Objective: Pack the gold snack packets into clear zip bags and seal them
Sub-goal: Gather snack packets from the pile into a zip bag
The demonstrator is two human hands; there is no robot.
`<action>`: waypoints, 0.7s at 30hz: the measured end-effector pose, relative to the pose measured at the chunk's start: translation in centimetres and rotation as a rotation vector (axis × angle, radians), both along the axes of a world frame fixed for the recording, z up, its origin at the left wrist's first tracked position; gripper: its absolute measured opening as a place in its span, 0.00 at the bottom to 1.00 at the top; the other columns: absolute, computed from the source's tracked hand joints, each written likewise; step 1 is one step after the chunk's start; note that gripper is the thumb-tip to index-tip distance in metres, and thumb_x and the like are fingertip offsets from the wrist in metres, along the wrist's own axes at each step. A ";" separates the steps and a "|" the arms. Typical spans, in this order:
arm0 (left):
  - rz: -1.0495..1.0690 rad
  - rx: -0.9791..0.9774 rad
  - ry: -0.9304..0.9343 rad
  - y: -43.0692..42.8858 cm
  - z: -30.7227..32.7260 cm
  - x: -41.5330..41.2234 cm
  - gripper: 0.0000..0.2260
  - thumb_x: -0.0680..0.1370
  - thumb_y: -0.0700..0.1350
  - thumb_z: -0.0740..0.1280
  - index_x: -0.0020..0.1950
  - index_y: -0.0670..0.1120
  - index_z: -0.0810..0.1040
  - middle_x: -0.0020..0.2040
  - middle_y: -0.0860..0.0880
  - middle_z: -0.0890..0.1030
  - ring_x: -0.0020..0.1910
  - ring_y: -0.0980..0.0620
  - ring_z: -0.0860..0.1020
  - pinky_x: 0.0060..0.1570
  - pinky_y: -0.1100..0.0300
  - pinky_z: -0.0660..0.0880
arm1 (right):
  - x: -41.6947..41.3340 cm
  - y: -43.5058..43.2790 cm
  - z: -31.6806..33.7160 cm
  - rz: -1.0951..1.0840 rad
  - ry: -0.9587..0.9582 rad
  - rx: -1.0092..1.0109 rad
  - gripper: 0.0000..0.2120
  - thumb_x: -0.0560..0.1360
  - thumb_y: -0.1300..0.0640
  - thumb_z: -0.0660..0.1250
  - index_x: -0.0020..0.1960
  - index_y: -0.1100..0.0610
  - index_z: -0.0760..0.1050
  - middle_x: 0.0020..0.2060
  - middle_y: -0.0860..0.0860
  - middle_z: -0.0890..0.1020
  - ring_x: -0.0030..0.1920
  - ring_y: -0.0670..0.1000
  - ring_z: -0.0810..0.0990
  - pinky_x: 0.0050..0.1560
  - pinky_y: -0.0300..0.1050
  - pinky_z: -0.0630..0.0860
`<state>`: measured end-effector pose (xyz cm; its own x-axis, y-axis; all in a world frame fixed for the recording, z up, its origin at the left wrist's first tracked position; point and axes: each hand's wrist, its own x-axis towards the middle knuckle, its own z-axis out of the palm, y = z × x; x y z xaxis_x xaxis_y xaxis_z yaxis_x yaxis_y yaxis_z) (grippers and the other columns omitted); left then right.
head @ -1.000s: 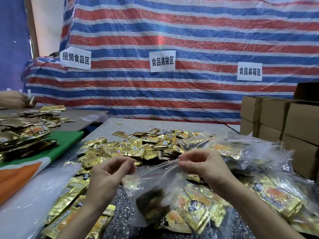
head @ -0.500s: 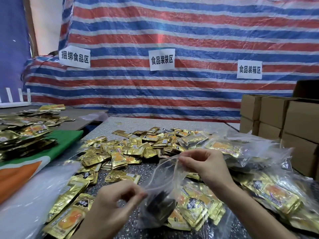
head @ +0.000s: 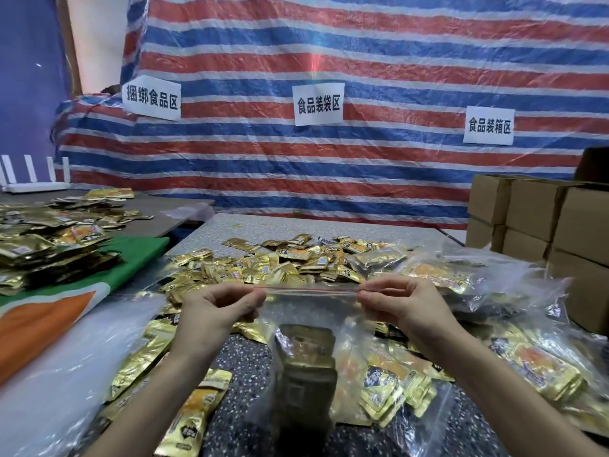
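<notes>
- Above the speckled desk, just on the near side of the heap of loose gold snack packets: clear zip bag held up off the surface, red-lined zip strip pulled taut and level between both hands.
- At the strip's left end: left hand pinching it between thumb and forefinger, other fingers curled under; at the right end: right hand in the same pinch.
- Inside the bag: stack of gold packets hanging low in the middle, well below the strip; bag walls above it slack and see-through.
- Step in hand, as judged: closing the seal; strip seemingly flat along its length; locked or not, cannot tell from here.
- To do it well: hold the strip stretched, tracks laid straight one on the other; start at one end and run the pinch across to the other, pressing firmly all the way; leave no gap at the corners; push spare air out before the last stretch; hold the packets down and away from the track to avoid trapping a foil edge.
- Check after: tug the walls lightly just below the strip; press again at any parting spot.
- To the right, overlapping one another on the desk: filled bags; likely resting place for this one once sealed; cardboard boxes beyond them.
</notes>
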<state>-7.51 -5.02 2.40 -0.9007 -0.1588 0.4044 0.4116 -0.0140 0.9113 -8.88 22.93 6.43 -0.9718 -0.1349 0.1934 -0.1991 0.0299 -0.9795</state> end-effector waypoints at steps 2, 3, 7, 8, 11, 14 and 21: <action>-0.011 -0.017 0.009 0.3 0.2 -0.1 0.09 0.65 0.48 0.75 0.42 0.47 0.87 0.39 0.43 0.85 0.35 0.52 0.82 0.37 0.61 0.81 | -0.2 0.2 -0.1 -0.010 -0.004 0.008 0.09 0.61 0.58 0.77 0.41 0.56 0.87 0.41 0.58 0.87 0.39 0.53 0.85 0.40 0.42 0.82; -0.012 -0.020 0.016 0.4 0.4 -0.2 0.08 0.65 0.47 0.75 0.41 0.46 0.86 0.39 0.44 0.85 0.36 0.52 0.82 0.37 0.62 0.80 | -0.2 0.3 -0.1 -0.012 0.001 0.012 0.09 0.62 0.58 0.77 0.43 0.56 0.87 0.41 0.58 0.87 0.38 0.53 0.85 0.40 0.42 0.82; 0.019 -0.079 0.076 0.8 0.8 -0.5 0.05 0.69 0.45 0.74 0.41 0.45 0.84 0.39 0.42 0.83 0.38 0.49 0.80 0.40 0.58 0.79 | -0.1 0.2 0.1 0.008 0.019 0.049 0.10 0.64 0.57 0.76 0.46 0.55 0.86 0.46 0.57 0.87 0.44 0.54 0.85 0.43 0.45 0.80; 0.012 -0.094 0.096 0.9 0.9 -0.4 0.02 0.70 0.43 0.74 0.40 0.45 0.83 0.38 0.42 0.83 0.38 0.49 0.80 0.41 0.58 0.78 | 0.0 0.1 0.2 0.009 0.033 0.083 0.11 0.64 0.56 0.76 0.46 0.54 0.86 0.46 0.55 0.87 0.45 0.53 0.85 0.45 0.45 0.79; 0.002 -0.155 0.149 1.2 1.0 -0.3 0.06 0.74 0.35 0.72 0.40 0.44 0.82 0.37 0.43 0.81 0.37 0.51 0.79 0.39 0.61 0.78 | 0.6 -1.1 0.8 -0.047 0.184 0.342 0.17 0.66 0.45 0.75 0.53 0.50 0.84 0.49 0.47 0.86 0.50 0.44 0.83 0.52 0.42 0.77; -0.014 -0.166 0.183 1.9 1.3 0.2 0.07 0.74 0.33 0.72 0.40 0.44 0.82 0.36 0.48 0.82 0.36 0.53 0.79 0.38 0.63 0.77 | 1.6 -3.6 1.8 -0.090 0.462 0.667 0.23 0.71 0.37 0.72 0.61 0.47 0.79 0.56 0.39 0.79 0.56 0.38 0.76 0.55 0.36 0.71; -0.079 -0.139 0.209 2.3 2.1 0.6 0.05 0.72 0.30 0.72 0.40 0.39 0.82 0.34 0.46 0.82 0.33 0.52 0.78 0.37 0.63 0.77 | 2.3 -8.7 4.0 -0.040 0.637 1.046 0.07 0.77 0.46 0.70 0.52 0.47 0.83 0.50 0.43 0.83 0.54 0.48 0.79 0.60 0.54 0.75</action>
<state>-6.87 -2.74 4.46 -0.8027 -0.0214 0.5960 0.5937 0.0665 0.8020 -6.61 14.25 10.43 -0.7503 -0.4829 0.4514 -0.6147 0.7610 -0.2076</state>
